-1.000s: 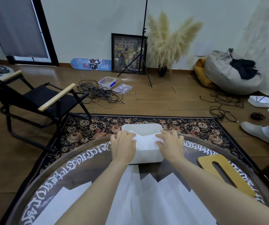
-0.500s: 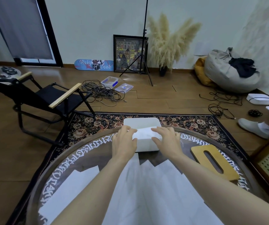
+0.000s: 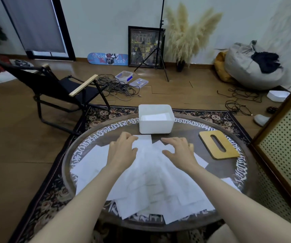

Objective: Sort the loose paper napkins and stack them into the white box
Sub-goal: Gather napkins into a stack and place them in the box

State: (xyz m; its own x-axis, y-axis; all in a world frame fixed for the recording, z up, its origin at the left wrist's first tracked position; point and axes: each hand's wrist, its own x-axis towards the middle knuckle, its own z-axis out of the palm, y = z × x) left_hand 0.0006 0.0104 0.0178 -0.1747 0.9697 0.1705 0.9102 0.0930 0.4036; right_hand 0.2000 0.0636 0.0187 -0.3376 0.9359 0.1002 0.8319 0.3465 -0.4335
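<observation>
Napkins are spread loose over the near counter, a few already in the white box at the far edge. Both grips are open: left hand and right hand resting flat on the sheets. Probably feather-light, floppy, tear-prone, so I'd pinch a corner.

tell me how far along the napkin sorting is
Done: a few white paper napkins lie flat inside the white plastic box. In hand: nothing gripped; the left hand and right hand rest open on the loose napkin pile. Left: most of that pile, spread across the round table.
</observation>
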